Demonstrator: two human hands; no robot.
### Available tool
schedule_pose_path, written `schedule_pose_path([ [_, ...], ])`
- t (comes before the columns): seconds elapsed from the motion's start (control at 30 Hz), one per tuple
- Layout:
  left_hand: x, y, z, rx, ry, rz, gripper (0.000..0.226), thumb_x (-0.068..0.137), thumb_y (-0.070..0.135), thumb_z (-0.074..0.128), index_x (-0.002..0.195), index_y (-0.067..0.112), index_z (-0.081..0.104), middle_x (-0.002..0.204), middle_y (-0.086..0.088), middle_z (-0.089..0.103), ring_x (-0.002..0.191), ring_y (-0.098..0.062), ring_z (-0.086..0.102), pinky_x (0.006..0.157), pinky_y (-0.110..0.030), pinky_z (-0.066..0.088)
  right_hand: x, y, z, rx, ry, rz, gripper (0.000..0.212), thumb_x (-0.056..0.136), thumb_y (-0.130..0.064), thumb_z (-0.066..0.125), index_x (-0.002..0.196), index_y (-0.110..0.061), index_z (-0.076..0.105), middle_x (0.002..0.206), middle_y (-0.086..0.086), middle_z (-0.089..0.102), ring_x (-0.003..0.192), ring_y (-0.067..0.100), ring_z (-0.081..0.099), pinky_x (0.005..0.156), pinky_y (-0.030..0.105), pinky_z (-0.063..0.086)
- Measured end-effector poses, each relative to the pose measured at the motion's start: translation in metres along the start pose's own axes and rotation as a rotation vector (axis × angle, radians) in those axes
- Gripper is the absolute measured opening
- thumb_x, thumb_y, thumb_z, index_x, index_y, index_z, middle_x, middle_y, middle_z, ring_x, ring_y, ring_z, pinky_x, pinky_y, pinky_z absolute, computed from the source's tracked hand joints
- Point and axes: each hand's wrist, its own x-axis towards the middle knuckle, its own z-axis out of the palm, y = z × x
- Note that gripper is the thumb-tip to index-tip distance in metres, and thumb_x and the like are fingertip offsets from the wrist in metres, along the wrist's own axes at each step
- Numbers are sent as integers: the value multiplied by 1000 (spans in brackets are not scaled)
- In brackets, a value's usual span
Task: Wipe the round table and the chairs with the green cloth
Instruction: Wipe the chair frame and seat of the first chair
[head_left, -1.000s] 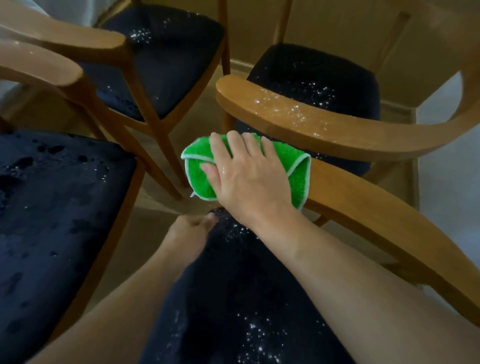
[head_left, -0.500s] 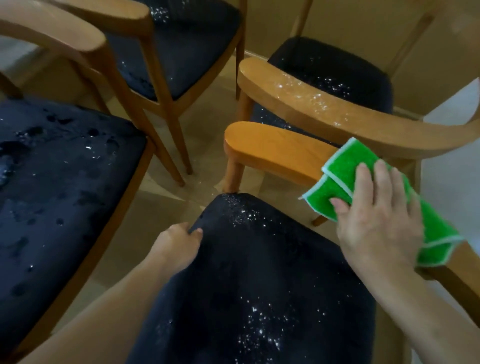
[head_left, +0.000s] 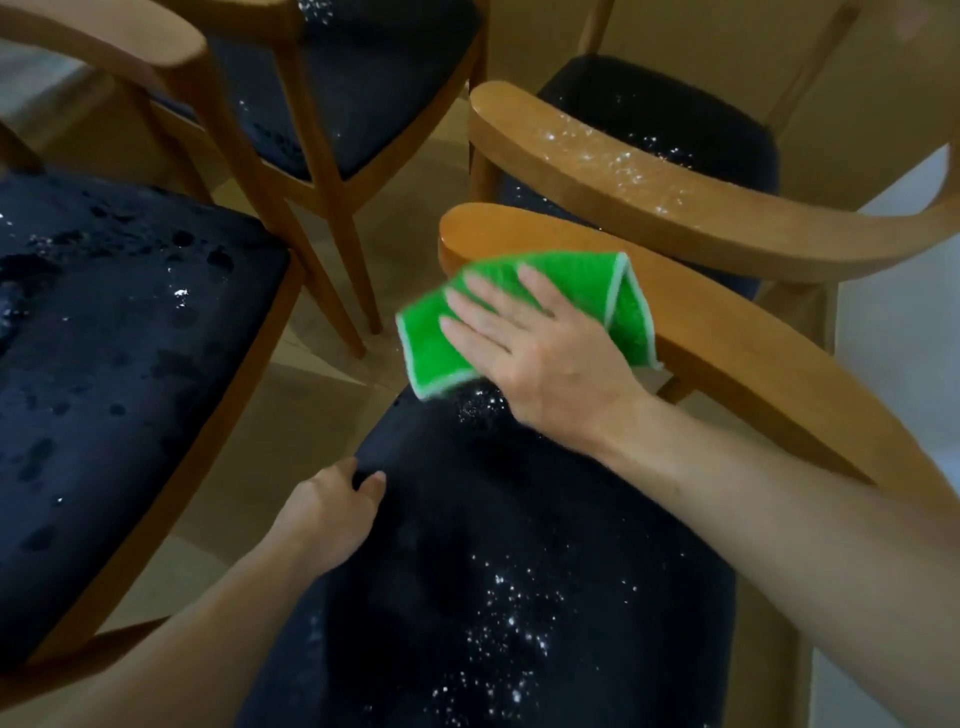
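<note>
Green cloth (head_left: 524, 317), right hand (head_left: 540, 353) flat on it

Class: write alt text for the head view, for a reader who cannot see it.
A right hand presses a folded green cloth flat on a wooden chair's curved backrest. The left hand grips its dark, speckled seat cushion; three similar chairs stand around.

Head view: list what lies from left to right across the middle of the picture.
Wet dark seat of the left chair → left hand on the near seat's edge → green cloth under the right hand → wooden backrest of the near chair.
</note>
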Motion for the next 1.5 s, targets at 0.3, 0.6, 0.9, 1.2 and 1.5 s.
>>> schedule_pose_path([
  [0.3, -8, -20, 5, 10, 54, 12, 65, 99, 41, 39, 152, 14, 13, 155, -10, 25, 139, -28, 30, 108, -34, 29, -131, -72, 47, 883, -178, 1511, 40, 100, -46, 26, 93, -20, 55, 79, 4, 59, 70, 18, 58, 64, 39, 46],
  [0.6, -15, -68, 43, -119, 68, -136, 69, 97, 51, 30, 152, 17, 8, 155, -10, 23, 141, -28, 23, 114, -44, 19, -50, -46, 88, 748, 181, 1507, 44, 104, -42, 25, 107, -13, 58, 96, 10, 64, 86, 22, 60, 78, 40, 48],
  [0.9, -5, -71, 50, -73, 33, -203, 64, 97, 52, 28, 150, 28, 4, 154, -5, 20, 139, -29, 21, 111, -49, 18, -26, -136, 107, 566, -454, 466, 59, 99, -46, 10, 152, -27, 23, 161, -5, 14, 149, 19, 6, 116, 46, 0],
  [1.2, -1, -77, 58, -75, 47, -197, 61, 96, 54, 24, 148, 34, 0, 155, 4, 13, 140, -21, 14, 111, -47, 13, -10, -33, 142, 471, -307, 1158, 51, 103, -38, 21, 139, -16, 50, 146, 5, 48, 135, 26, 41, 115, 48, 25],
  [1.5, -1, -75, 58, -92, 32, -233, 60, 96, 53, 26, 148, 34, 2, 155, 4, 11, 141, -22, 12, 110, -47, 13, -14, -151, 97, 562, -419, 320, 50, 98, -30, 30, 141, -15, 49, 149, 5, 44, 141, 27, 34, 114, 51, 21],
])
